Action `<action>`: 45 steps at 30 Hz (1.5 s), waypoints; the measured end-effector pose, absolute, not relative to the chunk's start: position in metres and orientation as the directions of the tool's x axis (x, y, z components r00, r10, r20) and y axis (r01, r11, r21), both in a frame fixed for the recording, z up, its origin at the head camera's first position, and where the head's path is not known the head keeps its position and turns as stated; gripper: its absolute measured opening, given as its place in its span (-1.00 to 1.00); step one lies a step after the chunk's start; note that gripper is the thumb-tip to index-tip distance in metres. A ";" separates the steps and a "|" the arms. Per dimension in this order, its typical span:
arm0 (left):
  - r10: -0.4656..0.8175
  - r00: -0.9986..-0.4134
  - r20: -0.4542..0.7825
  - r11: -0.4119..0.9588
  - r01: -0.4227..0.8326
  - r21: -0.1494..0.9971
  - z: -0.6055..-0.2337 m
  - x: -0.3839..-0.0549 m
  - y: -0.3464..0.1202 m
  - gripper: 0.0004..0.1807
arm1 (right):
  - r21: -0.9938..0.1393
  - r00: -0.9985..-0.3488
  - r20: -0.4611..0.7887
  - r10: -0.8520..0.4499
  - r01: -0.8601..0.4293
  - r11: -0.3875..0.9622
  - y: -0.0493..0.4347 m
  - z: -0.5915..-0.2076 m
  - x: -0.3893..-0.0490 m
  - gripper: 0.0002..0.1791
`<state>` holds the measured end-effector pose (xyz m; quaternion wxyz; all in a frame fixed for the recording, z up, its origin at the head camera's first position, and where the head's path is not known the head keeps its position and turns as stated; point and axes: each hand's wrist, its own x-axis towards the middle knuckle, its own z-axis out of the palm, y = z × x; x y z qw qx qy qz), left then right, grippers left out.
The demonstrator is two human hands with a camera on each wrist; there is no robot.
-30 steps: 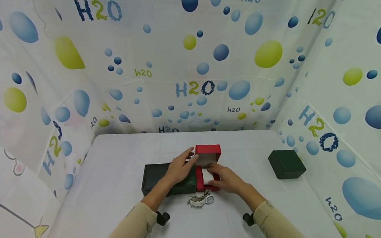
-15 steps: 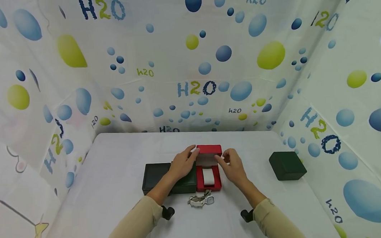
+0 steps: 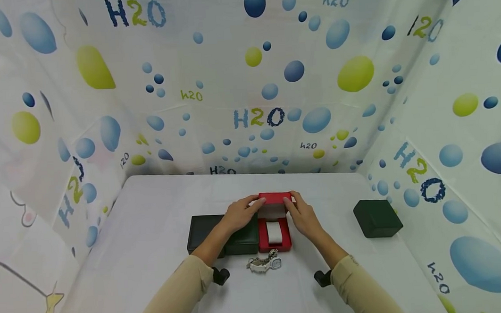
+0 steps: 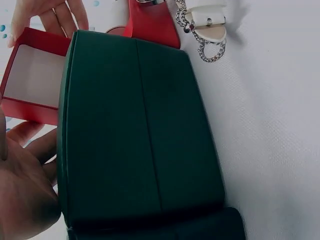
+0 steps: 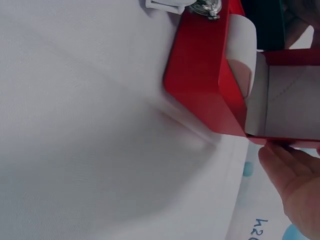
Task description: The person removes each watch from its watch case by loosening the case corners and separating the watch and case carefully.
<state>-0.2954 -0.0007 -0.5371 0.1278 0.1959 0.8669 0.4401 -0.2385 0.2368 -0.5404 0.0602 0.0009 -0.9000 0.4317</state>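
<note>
A red watch box (image 3: 286, 235) stands with its lid raised, a white watch cushion (image 3: 274, 232) inside. My left hand (image 3: 238, 216) holds the left side of the lid (image 3: 274, 198), reaching over a dark green box. My right hand (image 3: 304, 217) holds the lid's right side, thumb toward the front. In the left wrist view the pale lining of the lid (image 4: 35, 75) shows between both hands. Close in front of the red box lie a white watch (image 3: 262, 266) and a silver chain piece (image 3: 273, 253); they touch or overlap.
Two dark green boxes stand left of the red box: a nearer one (image 3: 242, 244) against it and another (image 3: 205, 230) farther left. A separate green box (image 3: 378, 218) stands at the table's right edge. A patterned curtain (image 3: 214, 111) surrounds the white table (image 3: 155, 284).
My right hand has moved from the white cushion up and back to the lid's right side. My left hand has shifted slightly onto the lid's left side. The watch has stayed put.
</note>
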 end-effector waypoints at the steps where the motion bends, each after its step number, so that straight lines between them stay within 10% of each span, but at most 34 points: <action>1: 0.459 -0.887 -0.053 0.538 0.229 0.811 -0.536 -0.295 -0.001 -0.22 | -0.785 -0.994 0.097 0.044 -0.049 0.618 0.237 -0.540 -0.238 -0.40; 15: 0.500 -0.864 -0.064 0.555 0.263 0.789 -0.531 -0.294 -0.005 -0.33 | -0.902 -0.995 -0.102 0.001 0.093 0.421 0.244 -0.547 -0.236 -0.10; 45: 0.598 -0.801 -0.038 0.465 0.308 0.830 -0.536 -0.293 -0.012 -0.61 | -0.971 -0.981 -0.090 -0.173 0.048 0.236 0.263 -0.558 -0.232 -0.46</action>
